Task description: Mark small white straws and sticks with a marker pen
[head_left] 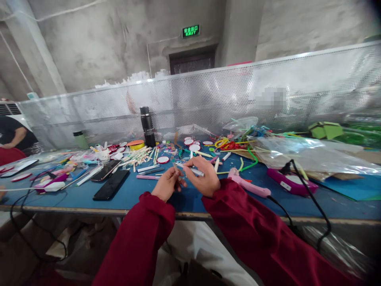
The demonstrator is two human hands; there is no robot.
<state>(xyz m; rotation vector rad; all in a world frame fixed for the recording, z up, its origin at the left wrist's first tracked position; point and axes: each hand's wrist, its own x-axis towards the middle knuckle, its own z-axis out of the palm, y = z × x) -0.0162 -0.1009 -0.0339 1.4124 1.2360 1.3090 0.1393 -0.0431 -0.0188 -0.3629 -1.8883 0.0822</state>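
My left hand pinches a small flat stick that points up from between thumb and fingers. In my right hand is a white marker pen, held in a writing grip with its front end close to the stick. Whether the pen tip touches the stick I cannot tell. Both hands hover over the front part of the blue table. Just left of them lie several more pens, among them a pink one. To the right rests a pink hot glue gun with a black cord.
Two dark phones, the nearer one close to the edge, lie left. Wooden sticks, a black flask and red-rimmed discs stand behind. Right are a purple power strip and plastic wrap. A perforated screen backs the table.
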